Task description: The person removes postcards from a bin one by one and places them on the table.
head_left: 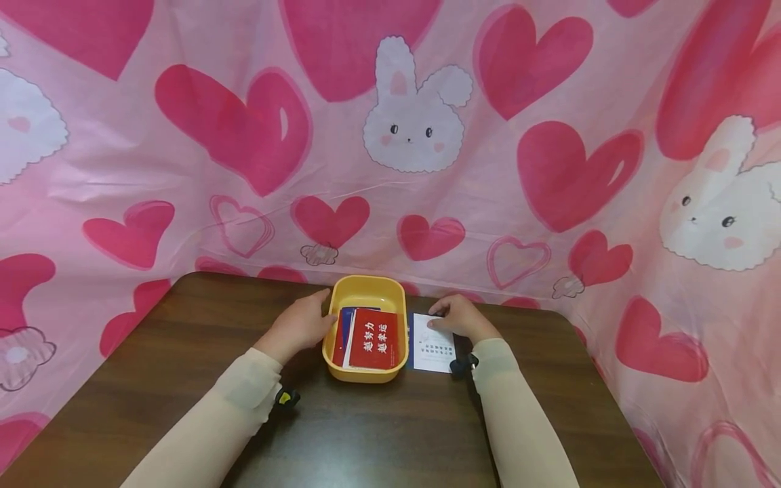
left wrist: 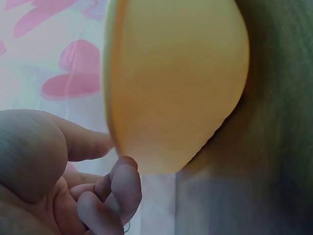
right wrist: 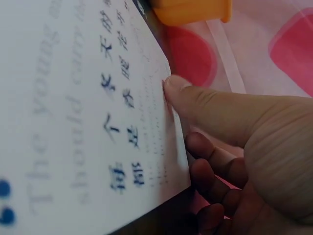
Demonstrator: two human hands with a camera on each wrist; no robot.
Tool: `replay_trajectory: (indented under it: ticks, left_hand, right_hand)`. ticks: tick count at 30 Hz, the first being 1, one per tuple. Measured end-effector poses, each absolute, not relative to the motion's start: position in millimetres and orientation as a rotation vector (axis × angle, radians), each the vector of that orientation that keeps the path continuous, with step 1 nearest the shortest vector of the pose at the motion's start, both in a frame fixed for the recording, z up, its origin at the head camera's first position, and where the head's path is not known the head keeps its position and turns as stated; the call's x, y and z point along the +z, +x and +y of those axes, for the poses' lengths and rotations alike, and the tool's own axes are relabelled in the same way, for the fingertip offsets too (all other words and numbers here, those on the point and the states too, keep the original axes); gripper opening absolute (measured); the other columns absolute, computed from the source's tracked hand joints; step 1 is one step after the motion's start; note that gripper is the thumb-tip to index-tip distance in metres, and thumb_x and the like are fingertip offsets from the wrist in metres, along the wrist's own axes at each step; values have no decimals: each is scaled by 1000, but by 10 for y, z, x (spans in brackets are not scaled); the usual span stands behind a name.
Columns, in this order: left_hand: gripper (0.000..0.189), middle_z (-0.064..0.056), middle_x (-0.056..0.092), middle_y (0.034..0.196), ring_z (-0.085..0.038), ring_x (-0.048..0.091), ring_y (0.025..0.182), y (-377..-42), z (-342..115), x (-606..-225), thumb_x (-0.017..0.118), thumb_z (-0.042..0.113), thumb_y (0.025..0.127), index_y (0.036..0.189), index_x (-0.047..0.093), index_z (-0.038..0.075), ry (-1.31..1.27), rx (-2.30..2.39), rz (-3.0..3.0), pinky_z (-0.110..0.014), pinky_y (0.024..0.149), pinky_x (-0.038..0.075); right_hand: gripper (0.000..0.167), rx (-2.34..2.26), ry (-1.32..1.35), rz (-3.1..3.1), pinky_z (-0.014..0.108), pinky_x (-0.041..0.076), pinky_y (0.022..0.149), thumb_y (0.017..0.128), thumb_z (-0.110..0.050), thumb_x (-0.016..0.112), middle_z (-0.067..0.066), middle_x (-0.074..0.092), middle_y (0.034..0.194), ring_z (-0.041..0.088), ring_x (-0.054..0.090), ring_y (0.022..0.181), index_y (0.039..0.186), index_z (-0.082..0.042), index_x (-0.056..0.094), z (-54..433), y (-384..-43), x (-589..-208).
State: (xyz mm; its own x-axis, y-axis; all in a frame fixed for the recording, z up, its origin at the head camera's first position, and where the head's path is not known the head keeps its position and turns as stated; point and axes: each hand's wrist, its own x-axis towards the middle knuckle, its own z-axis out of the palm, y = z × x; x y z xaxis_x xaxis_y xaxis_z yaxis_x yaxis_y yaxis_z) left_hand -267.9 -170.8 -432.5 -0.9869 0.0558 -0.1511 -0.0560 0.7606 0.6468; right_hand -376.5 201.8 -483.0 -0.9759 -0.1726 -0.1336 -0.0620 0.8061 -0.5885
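Observation:
A yellow plastic basin stands on the table, with a red notebook with white lettering on top and blue, white and red ones partly hidden beneath it. At the basin's left rim is my left hand. In the left wrist view its thumb reaches over the rim and its curled fingertips lie against the outer wall. My right hand pinches the far end of a white-and-blue notebook just right of the basin. In the right wrist view the thumb presses its printed face, fingers curled at the edge.
The dark brown wooden table ends at the back against a pink curtain with hearts and rabbits, which also encloses both sides. A dark wrist strap sits at the right cuff, close to the notebook's near corner.

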Motion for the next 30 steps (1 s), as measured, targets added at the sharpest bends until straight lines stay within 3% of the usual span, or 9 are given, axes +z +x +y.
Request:
replay_trajectory:
  ticks: [2, 4, 8, 17, 25, 30]
  left_hand:
    - [80, -27, 54, 171, -49, 59, 153, -2684, -1727, -4320, 71, 39, 111, 175, 39, 3, 13, 996, 2828, -68, 118, 56]
    - [80, -27, 53, 171, -51, 55, 156, -2679, -1729, -4321, 72, 40, 111, 174, 40, 3, 9, 985, 2834, -71, 121, 53]
    - [78, -24, 61, 165, -49, 60, 153, -2646, -1687, -4318, 74, 39, 109, 173, 44, 6, 33, 986, 2829, -72, 121, 52]
    - [68, -18, 69, 156, -45, 66, 145, -2600, -1594, -4290, 76, 31, 109, 168, 52, 7, 36, 966, 2836, -69, 122, 53]
    - [66, -20, 69, 154, -44, 70, 138, -2628, -1607, -4291, 75, 28, 110, 167, 53, 4, 37, 913, 2830, -67, 119, 57]
    - [66, -20, 68, 155, -44, 70, 139, -2689, -1619, -4306, 75, 29, 110, 167, 54, 5, 48, 899, 2831, -65, 118, 58]
  right_hand:
    - [28, -932, -199, 2795, 54, 64, 111, 92, -27, 97, 4, 81, 116, 27, 69, 106, 118, -19, 88, 2027, -3783, -4829]
    - [27, -967, -238, 2789, 52, 65, 108, 94, -28, 96, 5, 80, 114, 28, 68, 105, 118, -18, 87, 2034, -3795, -4806]
    - [22, -1040, -361, 2815, 51, 65, 106, 101, -28, 89, 9, 79, 118, 30, 68, 109, 117, -14, 85, 2035, -3765, -4673]
    - [22, -1140, -492, 2769, 54, 66, 110, 105, -36, 83, 5, 80, 126, 31, 72, 120, 121, -21, 85, 1871, -3584, -4272]
    - [36, -940, -683, 2731, 48, 68, 106, 104, -38, 84, -2, 82, 118, 24, 75, 112, 132, -16, 82, 1453, -3520, -3853]
    - [52, -737, -744, 2602, 42, 70, 100, 99, -40, 89, -1, 79, 124, 24, 74, 117, 143, -15, 76, 1077, -3528, -3602]
